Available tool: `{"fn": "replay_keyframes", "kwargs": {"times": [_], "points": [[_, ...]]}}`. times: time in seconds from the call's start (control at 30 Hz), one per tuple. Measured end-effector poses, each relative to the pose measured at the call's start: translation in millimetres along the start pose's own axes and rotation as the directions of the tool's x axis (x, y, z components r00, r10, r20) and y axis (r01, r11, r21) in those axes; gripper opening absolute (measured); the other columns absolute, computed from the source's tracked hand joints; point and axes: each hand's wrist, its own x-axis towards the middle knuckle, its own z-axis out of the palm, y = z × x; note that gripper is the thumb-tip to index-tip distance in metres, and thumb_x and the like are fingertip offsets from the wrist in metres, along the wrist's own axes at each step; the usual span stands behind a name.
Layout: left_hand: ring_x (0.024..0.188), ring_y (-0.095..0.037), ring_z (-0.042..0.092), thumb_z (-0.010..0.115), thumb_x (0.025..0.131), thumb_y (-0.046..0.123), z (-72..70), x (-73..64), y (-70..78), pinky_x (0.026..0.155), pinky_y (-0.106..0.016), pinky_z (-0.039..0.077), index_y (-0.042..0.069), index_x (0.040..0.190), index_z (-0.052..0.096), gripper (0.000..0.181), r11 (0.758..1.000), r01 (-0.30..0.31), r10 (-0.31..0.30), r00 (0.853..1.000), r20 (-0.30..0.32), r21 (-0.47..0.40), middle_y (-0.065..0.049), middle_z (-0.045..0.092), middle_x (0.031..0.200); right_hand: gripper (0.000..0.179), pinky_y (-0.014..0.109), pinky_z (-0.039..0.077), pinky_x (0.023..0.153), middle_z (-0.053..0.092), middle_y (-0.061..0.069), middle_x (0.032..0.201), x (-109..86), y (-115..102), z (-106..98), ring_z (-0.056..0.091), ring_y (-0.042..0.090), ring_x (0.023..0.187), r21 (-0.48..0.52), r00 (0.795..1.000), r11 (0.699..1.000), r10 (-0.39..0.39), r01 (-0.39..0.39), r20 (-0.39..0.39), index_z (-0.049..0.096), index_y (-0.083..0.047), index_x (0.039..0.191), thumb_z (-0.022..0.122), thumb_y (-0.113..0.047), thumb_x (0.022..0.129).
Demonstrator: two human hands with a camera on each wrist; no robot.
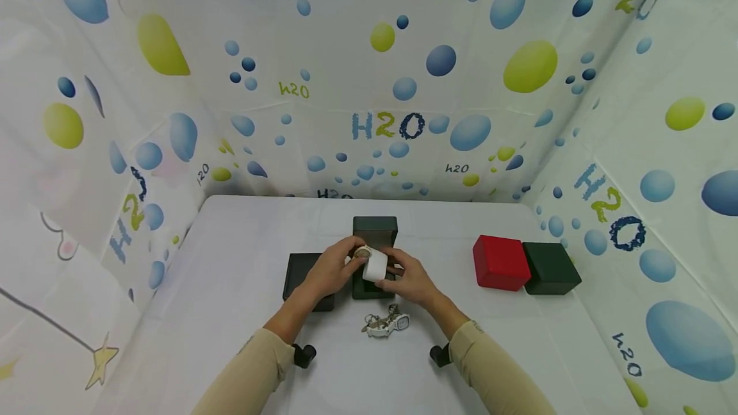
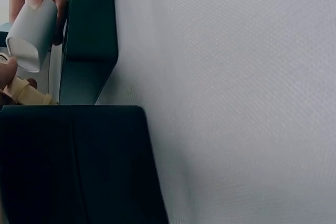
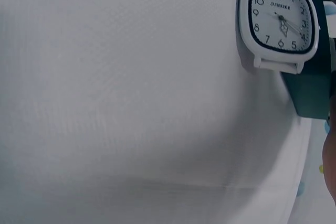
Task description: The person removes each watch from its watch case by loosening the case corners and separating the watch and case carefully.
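Note:
My left hand pinches a cream-strapped wristwatch with a round dial. My right hand grips a white watch cushion between thumb and fingers, close beside the watch. Both are above an opened dark green watch box, its lid raised at the back. In the left wrist view the cushion shows its hollow end. On the table in front of the box lies a white square-faced watch, next to a metallic chain-like piece.
A black open tray or box sits left of the green box, partly behind my left forearm. To the right, a red box and a closed dark green box stand side by side. Patterned white cloth surrounds the white table.

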Motion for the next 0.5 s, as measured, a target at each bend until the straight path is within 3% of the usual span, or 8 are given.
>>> {"fn": "replay_keyframes", "kwargs": {"times": [0.23,0.5], "points": [[0.099,-0.01,0.068,0.068,0.102,0.024,-2.5,-0.8,0.0,0.081,-0.04,0.058,0.025,0.123,0.067,0.021,0.999,-0.003,0.002,1.0,-0.022,-0.042,0.009,0.073,0.111,0.071,0.05,0.054,0.104,0.062,0.012,0.14,-3.9,-0.6,2.4,0.066,0.029,0.123,-0.218,0.991,0.968,-0.129,0.12,-0.028,0.051,-0.007,0.15,0.083,-0.021,0.089],[0.095,-0.004,0.068,0.066,0.103,0.031,-4.1,-2.1,1.0,0.08,-0.031,0.055,0.028,0.126,0.073,0.024,0.996,0.057,-0.058,0.998,-0.012,-0.068,0.013,0.075,0.113,0.071,0.045,0.056,0.104,0.063,0.012,0.141,-3.9,0.5,1.8,0.067,0.027,0.124,-0.316,0.984,0.936,-0.174,0.155,-0.034,0.053,-0.007,0.149,0.085,-0.024,0.087]]}}
